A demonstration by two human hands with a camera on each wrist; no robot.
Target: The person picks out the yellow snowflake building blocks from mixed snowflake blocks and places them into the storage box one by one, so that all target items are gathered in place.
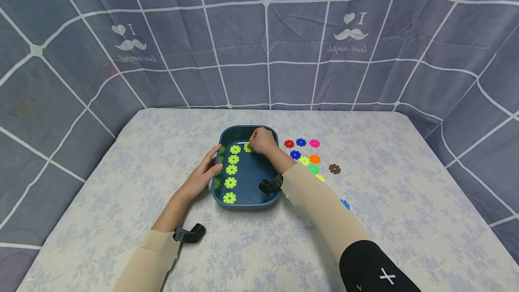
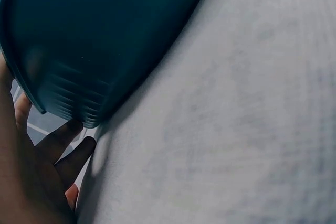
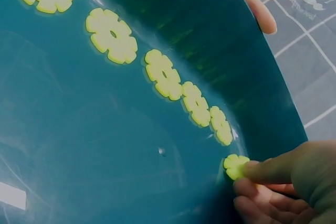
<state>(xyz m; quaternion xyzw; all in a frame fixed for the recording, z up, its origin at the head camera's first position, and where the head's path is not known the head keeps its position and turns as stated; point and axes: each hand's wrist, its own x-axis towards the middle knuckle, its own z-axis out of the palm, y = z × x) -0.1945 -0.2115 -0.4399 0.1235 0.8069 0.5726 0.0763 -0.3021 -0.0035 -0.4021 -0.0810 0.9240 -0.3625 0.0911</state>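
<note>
A dark teal plastic tub [image 1: 253, 179] sits on the table, with several yellow-green flower-shaped discs [image 1: 231, 170] in a row along its left side. My left hand [image 1: 198, 179] holds the tub's left wall, thumb over the rim and fingers along the outside; the left wrist view shows the fingers against the ribbed outer wall [image 2: 79, 98]. Inside the tub's far end, my right hand [image 1: 262, 141] pinches another yellow-green flower disc [image 3: 235, 166] between thumb and fingers. That disc is close to the tub floor, beside the far end of the row, and partly hidden by the fingertips.
Right of the tub lie loose flower discs in red [image 1: 289, 143], blue [image 1: 301, 142], pink [image 1: 314, 143], orange [image 1: 314, 159], green [image 1: 314, 169] and brown [image 1: 334, 169]. Another blue disc [image 1: 345, 204] is partly behind the right sleeve. A grey-blue checked curtain [image 1: 243, 35] stands behind the table.
</note>
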